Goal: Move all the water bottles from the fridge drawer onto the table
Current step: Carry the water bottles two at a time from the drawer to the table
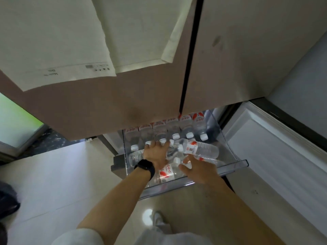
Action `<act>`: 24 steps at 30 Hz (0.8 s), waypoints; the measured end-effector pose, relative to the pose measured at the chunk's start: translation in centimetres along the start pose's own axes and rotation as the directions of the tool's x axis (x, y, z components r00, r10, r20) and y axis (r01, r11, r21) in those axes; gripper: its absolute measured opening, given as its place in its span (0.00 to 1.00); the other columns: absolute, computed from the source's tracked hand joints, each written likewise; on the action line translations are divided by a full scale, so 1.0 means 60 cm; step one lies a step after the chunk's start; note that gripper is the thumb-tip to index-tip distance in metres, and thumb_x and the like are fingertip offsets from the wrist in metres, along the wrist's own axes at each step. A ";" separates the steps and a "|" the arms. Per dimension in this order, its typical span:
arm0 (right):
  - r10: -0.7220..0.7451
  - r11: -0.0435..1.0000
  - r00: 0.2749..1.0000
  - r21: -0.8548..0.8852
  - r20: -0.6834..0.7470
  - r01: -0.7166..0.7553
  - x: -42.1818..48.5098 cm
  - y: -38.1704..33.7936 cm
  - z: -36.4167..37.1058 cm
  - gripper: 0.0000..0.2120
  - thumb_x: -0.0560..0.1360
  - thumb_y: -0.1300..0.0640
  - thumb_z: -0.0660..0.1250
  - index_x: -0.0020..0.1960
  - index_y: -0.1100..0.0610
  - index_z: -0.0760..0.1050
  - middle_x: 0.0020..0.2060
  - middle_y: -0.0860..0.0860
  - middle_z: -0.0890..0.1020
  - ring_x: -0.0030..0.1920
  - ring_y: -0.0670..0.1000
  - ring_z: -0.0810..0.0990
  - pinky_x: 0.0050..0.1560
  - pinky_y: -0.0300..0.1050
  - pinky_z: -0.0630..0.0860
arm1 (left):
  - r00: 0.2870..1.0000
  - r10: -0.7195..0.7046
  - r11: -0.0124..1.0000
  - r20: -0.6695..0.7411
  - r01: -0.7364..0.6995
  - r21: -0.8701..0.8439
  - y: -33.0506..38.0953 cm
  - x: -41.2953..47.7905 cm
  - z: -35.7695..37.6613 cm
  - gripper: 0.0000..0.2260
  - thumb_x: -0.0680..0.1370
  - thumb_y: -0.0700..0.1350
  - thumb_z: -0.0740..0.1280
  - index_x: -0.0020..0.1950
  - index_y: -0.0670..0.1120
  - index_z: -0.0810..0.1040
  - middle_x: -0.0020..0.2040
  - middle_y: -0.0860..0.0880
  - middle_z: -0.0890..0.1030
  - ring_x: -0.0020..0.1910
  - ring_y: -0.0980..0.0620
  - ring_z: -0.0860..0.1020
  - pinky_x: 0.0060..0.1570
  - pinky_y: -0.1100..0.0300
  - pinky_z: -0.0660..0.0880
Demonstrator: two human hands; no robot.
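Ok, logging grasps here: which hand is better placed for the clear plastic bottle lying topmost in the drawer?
Probably the right hand: it hovers beside that clear plastic bottle, while the left hand, fingers spread, reaches toward the upright bottles' white caps.

Grips: two, left grip (155,152), right grip (200,171)
Standing bottles (189,128) beyond the grips: six
Lying bottles (200,150) by the grips: at least four
Drawer (235,164): one
Watch (144,166): one

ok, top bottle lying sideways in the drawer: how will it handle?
Bottle looks full, so probably heavy for its size. Lying sideways on other bottles, it may roll if nudged. Thin ribbed plastic likely flexes slightly.
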State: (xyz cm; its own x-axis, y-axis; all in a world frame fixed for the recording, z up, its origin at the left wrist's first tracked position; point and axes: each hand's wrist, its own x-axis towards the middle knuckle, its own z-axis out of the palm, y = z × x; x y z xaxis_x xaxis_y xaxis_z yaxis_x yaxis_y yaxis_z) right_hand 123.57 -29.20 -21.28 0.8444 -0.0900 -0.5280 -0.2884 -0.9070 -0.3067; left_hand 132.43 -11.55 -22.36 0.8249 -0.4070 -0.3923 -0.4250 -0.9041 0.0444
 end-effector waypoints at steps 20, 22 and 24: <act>-0.351 0.838 0.857 0.282 -0.377 0.468 -0.078 -0.064 -0.116 0.15 0.78 0.45 0.68 0.63 0.46 0.74 0.56 0.42 0.76 0.56 0.45 0.77 0.59 0.48 0.76 | 0.945 -0.231 0.480 -0.233 -0.098 -0.872 -0.077 -0.152 -0.074 0.27 0.67 0.46 0.77 0.64 0.54 0.74 0.53 0.58 0.81 0.50 0.63 0.80 0.49 0.68 0.75; -0.338 0.792 0.857 0.373 -0.390 0.482 -0.073 -0.074 -0.099 0.13 0.78 0.45 0.68 0.61 0.44 0.73 0.55 0.41 0.75 0.56 0.46 0.76 0.58 0.47 0.76 | 0.951 -0.240 0.389 -0.195 -0.089 -0.917 -0.065 -0.162 -0.068 0.27 0.67 0.40 0.76 0.63 0.54 0.73 0.55 0.54 0.80 0.51 0.60 0.80 0.50 0.66 0.76; -0.315 0.764 0.877 0.450 -0.364 0.462 -0.067 -0.087 -0.083 0.12 0.79 0.45 0.66 0.60 0.43 0.70 0.55 0.42 0.77 0.56 0.46 0.76 0.55 0.45 0.74 | 0.958 -0.238 0.363 -0.159 -0.064 -0.929 -0.059 -0.170 -0.054 0.29 0.66 0.39 0.75 0.65 0.55 0.72 0.57 0.51 0.79 0.55 0.52 0.79 0.53 0.59 0.76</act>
State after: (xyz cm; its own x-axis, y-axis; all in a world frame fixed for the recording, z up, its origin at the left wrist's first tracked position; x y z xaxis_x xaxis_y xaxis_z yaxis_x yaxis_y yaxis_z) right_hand 123.93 -26.15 -13.62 0.9953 0.0576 -0.0782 -0.0337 -0.5498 -0.8346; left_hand 126.73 -4.64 -15.55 0.9509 -0.1950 -0.2405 0.1395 -0.4235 0.8951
